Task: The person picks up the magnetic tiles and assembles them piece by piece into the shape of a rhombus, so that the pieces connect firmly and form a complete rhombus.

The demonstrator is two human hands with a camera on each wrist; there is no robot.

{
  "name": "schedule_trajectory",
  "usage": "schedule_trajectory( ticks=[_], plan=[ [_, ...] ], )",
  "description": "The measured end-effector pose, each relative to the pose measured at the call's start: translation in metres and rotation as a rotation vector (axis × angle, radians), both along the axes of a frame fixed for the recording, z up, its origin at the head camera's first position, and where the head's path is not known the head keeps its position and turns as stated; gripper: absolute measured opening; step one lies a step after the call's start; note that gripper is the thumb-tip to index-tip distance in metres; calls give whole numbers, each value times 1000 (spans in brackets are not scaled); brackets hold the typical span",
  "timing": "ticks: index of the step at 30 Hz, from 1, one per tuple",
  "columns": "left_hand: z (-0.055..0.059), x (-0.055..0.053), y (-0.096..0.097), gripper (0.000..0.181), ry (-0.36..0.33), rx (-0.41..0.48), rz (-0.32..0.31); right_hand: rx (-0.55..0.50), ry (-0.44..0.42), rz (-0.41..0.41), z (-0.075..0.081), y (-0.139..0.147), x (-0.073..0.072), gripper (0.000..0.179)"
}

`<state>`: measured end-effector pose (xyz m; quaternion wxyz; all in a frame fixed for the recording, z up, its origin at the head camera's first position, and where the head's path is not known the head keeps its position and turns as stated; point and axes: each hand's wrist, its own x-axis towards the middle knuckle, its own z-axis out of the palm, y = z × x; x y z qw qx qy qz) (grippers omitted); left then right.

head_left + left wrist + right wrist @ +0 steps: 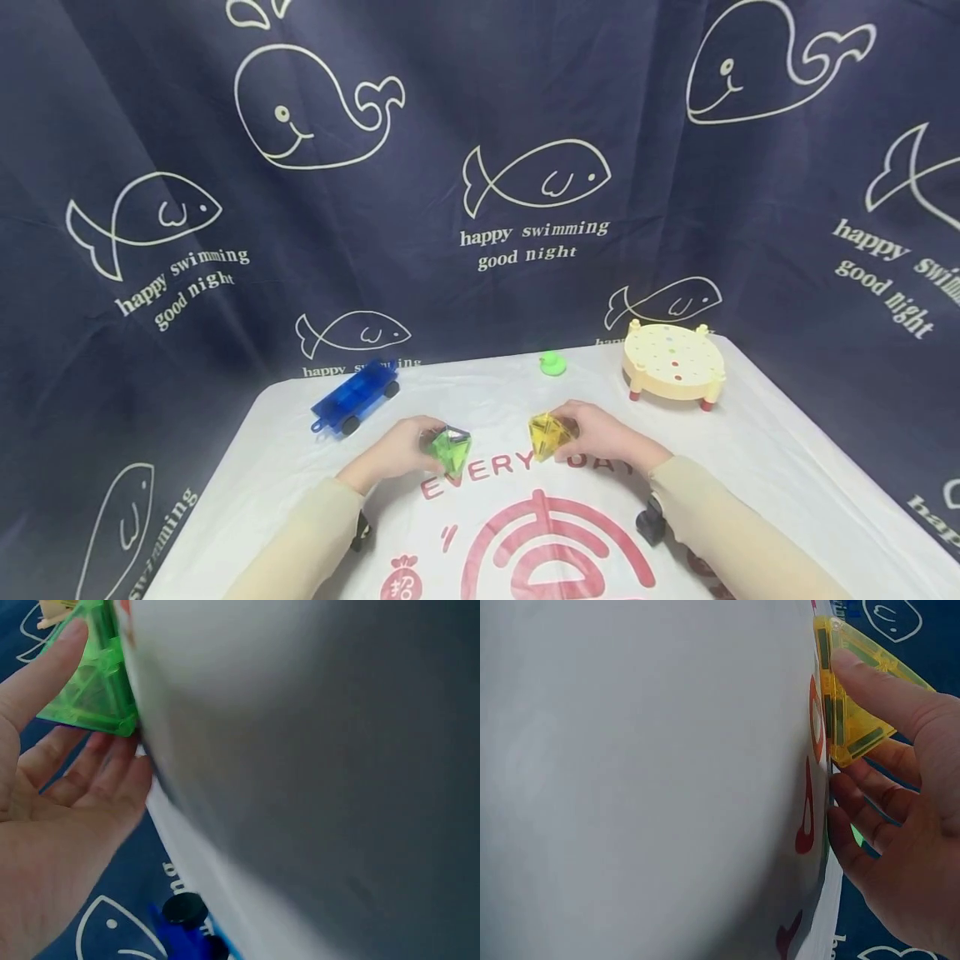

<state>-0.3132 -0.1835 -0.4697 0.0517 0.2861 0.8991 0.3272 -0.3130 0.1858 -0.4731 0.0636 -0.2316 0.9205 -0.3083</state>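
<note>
My left hand [407,447] grips a see-through green magnetic tile piece [452,451], built of triangles, just above the white tabletop. In the left wrist view the thumb lies on one face of the green piece [94,675] and fingers are beneath it. On the other side, my right hand [596,433] holds a see-through yellow magnetic tile piece [548,436], also triangular. The right wrist view has the thumb pressed to the yellow piece [859,712], with dark magnets along its edges. A gap separates the two pieces.
A blue wheeled toy car base [354,398] stands at the back left of the table [480,392]. Beyond the hands sits a small green toy duck [552,363]. To the back right is a round cream pegged toy stand [673,362]. A dark printed curtain [435,275] hangs behind.
</note>
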Motion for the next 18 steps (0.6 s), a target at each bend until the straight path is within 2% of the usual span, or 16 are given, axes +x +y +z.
schedule_trajectory(
  ticks=[4,13,18],
  plan=[
    [-2,-3,9,58,-62,8,37,21,8,2,1,-5,-1,61],
    [0,-7,34,51,-49,23,31,13,0,-51,0,-14,-4,60],
    [0,-7,51,48,-58,-4,47,13,28,-12,-1,-21,-5,57]
  ],
)
